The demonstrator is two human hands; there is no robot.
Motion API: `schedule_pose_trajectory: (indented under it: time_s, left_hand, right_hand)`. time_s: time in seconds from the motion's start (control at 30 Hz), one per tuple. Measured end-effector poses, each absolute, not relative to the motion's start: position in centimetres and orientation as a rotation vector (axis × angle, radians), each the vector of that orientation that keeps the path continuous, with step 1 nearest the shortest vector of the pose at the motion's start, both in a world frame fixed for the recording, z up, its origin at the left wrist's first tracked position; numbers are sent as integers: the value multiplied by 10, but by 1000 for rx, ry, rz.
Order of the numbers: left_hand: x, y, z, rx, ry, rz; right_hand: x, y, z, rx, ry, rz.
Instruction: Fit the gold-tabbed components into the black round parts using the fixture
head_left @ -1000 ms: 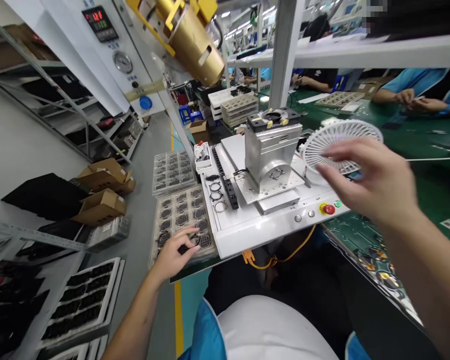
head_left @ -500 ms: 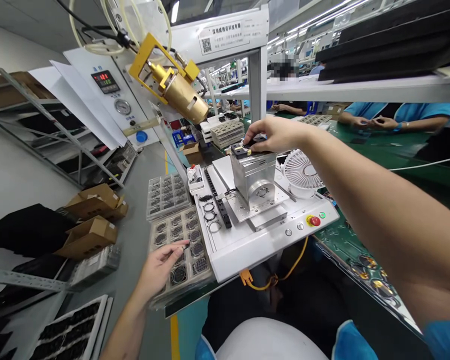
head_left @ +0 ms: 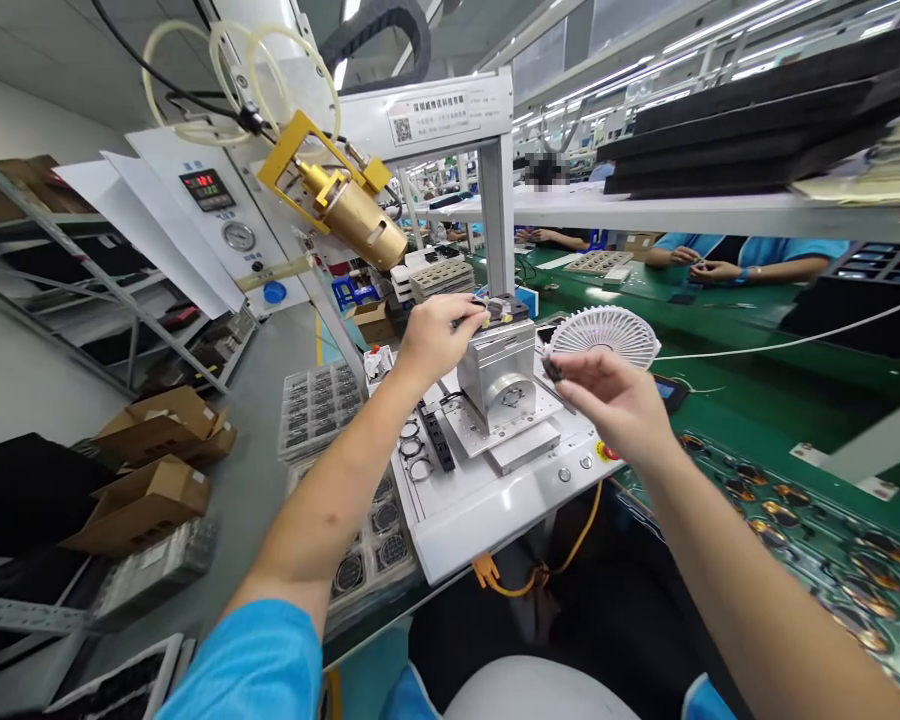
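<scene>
My left hand (head_left: 441,332) is at the near left of the metal fixture block (head_left: 496,375), fingers pinched at its top edge. A small dark bit shows between the fingertips, too small to name. On top of the block sits a black holder (head_left: 511,308) with yellow spots. To the right of the block, my right hand (head_left: 613,400) pinches a small dark part (head_left: 552,370) between thumb and fingers, in front of the white fan (head_left: 607,335). A gold cylindrical machine head (head_left: 367,222) hangs above and left of the fixture.
Trays of round parts (head_left: 390,548) lie left of the white machine base (head_left: 465,530). Several rings (head_left: 420,469) and a black strip (head_left: 438,440) rest on the base. At right, a clear tray (head_left: 810,520) holds round parts. A co-worker's hands (head_left: 701,265) are across the bench.
My left hand has moved from the left tray up to the fixture. My right hand has left the fixture's top and come right and nearer, with a small dark part in its fingers.
</scene>
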State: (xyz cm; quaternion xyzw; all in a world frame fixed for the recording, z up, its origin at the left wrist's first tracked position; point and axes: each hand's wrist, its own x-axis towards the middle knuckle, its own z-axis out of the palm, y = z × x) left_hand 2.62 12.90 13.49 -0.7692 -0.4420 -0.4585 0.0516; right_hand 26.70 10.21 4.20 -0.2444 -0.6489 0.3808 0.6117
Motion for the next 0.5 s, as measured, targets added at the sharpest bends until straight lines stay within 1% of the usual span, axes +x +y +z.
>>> schedule_pose_trajectory:
  time_s: [0.1, 0.27, 0.37, 0.5]
  left_hand:
    - [41, 148, 144, -2523, -1406, -1176]
    - [38, 137, 143, -2574, -1447, -918]
    - [38, 132, 145, -2596, -1529, -725]
    - [41, 130, 148, -2560, -1560, -574]
  right_hand:
    - [289, 76, -5, -722, -1438, 985]
    - [340, 55, -67, -1109, -1259, 1126]
    - [362, 61, -84, -1340, -1206, 1110]
    - [370, 79, -90, -1441, -1196, 1057]
